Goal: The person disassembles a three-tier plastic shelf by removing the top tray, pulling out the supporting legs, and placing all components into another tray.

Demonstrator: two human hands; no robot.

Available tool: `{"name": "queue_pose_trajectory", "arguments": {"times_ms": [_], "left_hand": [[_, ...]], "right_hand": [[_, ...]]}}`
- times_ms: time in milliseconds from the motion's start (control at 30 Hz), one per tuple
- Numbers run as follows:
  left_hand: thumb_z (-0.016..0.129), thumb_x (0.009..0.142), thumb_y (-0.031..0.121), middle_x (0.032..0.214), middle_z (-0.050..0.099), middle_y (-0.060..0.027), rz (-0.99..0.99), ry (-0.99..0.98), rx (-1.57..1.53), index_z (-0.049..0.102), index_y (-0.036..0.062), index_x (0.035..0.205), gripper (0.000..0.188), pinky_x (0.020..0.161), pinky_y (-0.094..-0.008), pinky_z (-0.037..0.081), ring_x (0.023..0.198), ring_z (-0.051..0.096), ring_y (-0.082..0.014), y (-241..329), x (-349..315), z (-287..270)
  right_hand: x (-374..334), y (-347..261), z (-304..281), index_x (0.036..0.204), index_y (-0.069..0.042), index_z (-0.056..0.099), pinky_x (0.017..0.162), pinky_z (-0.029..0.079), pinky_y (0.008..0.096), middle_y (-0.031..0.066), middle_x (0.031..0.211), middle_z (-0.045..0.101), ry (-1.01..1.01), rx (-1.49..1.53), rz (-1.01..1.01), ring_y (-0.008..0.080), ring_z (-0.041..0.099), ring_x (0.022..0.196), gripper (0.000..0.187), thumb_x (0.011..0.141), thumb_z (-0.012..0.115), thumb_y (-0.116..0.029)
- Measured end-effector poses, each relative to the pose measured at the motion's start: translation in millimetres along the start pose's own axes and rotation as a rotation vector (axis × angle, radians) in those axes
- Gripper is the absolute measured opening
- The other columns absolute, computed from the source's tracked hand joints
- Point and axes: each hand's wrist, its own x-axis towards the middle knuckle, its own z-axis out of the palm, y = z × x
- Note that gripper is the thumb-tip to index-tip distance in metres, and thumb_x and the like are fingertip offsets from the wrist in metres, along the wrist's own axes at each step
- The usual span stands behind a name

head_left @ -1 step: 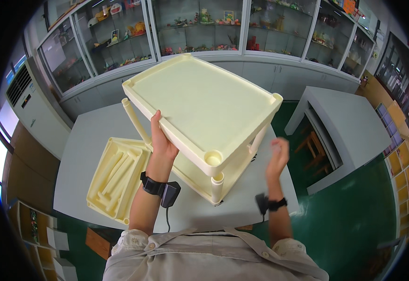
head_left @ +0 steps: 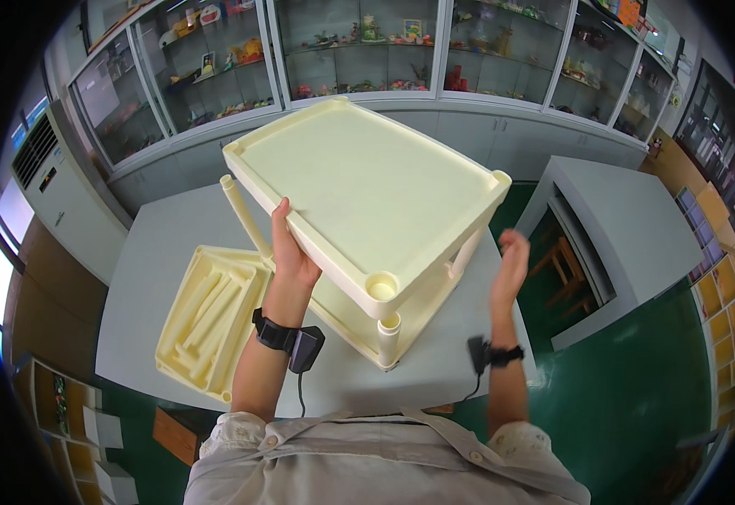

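Observation:
My left hand point(head_left: 293, 252) grips the near left rim of a cream plastic tray shelf point(head_left: 367, 185), its thumb over the edge and the other fingers hidden underneath. The shelf is tilted above a matching lower shelf point(head_left: 334, 311). Upright tube legs rise from the lower one: the left leg point(head_left: 246, 215) and the near leg point(head_left: 389, 335) have their tops apart from the upper shelf. At the near corner of the upper shelf is a round socket point(head_left: 382, 287). To the right of the shelf, my right hand point(head_left: 512, 265) hovers with loosely bent fingers, holding nothing visible.
On the grey table point(head_left: 144, 261), left of my left forearm, lies another cream tray point(head_left: 165, 358) with several loose tubes point(head_left: 207, 316) in it. A second grey table point(head_left: 636, 210) with a wooden stool point(head_left: 565, 273) beneath stands to the right. Glass cabinets point(head_left: 350, 59) line the back.
My right hand has moved a little up and to the right. The upper shelf has shifted very slightly, with my left hand still on its rim.

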Motion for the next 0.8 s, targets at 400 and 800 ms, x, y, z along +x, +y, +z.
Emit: {"name": "queue_pose_trajectory", "arguments": {"times_ms": [400,800], "left_hand": [[0.047,0.085,0.047,0.111,0.054,-0.0127,-0.085,-0.003,0.077,0.044,0.0049,0.123,0.057,0.083,-0.0353,0.048,0.099,0.055,-0.0238,11,-7,-9],[0.051,0.082,0.045,0.099,0.057,-0.0106,-0.165,-0.040,0.155,0.049,0.0050,0.115,0.052,0.075,-0.0339,0.050,0.086,0.058,-0.0213,19,-6,15]], "right_hand": [[76,55,-21,0.132,-0.008,0.037,0.103,0.031,0.0353,0.0073,0.131,0.044,-0.205,0.727,0.743,0.0215,0.041,0.121,0.060,0.092,0.034,-0.052],[36,26,-36,0.123,-0.016,0.046,0.041,0.031,0.0204,-0.0041,0.087,0.058,-0.099,0.672,0.691,0.0057,0.047,0.059,0.073,0.082,0.024,-0.073]]}}
